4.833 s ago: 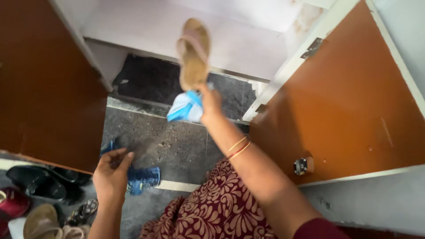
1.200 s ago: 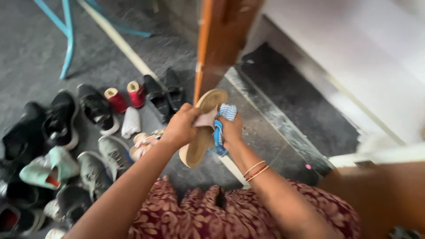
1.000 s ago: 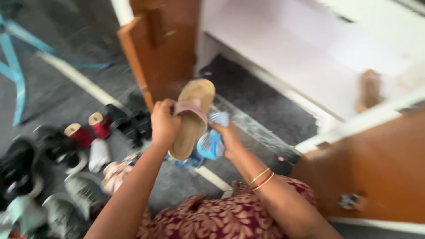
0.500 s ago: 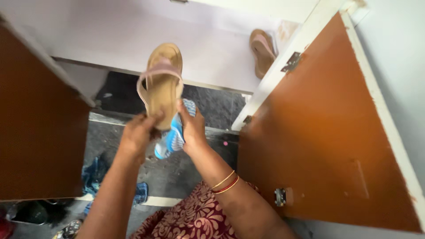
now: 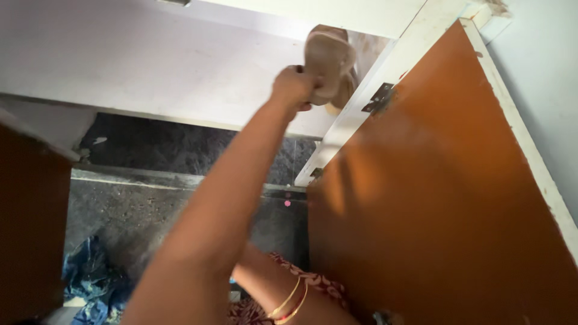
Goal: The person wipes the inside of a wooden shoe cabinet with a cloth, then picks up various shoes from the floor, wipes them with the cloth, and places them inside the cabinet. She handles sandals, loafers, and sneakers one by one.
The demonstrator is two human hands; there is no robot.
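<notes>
Left hand: our left hand (image 5: 294,89) is way up at the end of a stretched-out arm, fingers wrapped around the near end of a tan flat sandal with a worn leather-looking sole (image 5: 327,57). So it's closed tight on that sandal, no gap we can see.

Sandal: sole side faces us, toe end pointing up and away. It sits over the white shelf (image 5: 150,66) of the cupboard, right at the shelf's far right corner.

Second sandal: there's another tan sandal of the same kind (image 5: 346,90) tucked just behind and to the right of the first one, mostly hidden by it. We can't tell if the two touch.

Right hand: honestly can't see it. Only the right forearm with two thin gold and red bangles (image 5: 290,303) shows at the bottom edge, bent low, so whether that hand is open or holding anything, we can't tell.

Cupboard: white frame post (image 5: 367,102) with a dark metal hinge (image 5: 378,98) just right of the sandals, and a big orange-brown wooden door (image 5: 433,204) swung open on the right. Another brown door panel (image 5: 30,222) is at the left edge.

Floor: dark grey speckled stone floor (image 5: 120,222) below the shelf, with a crumpled dark blue plastic bag (image 5: 90,283) lying down at the lower left.

Clothes: bit of maroon patterned fabric (image 5: 301,283) just by the bangles.
</notes>
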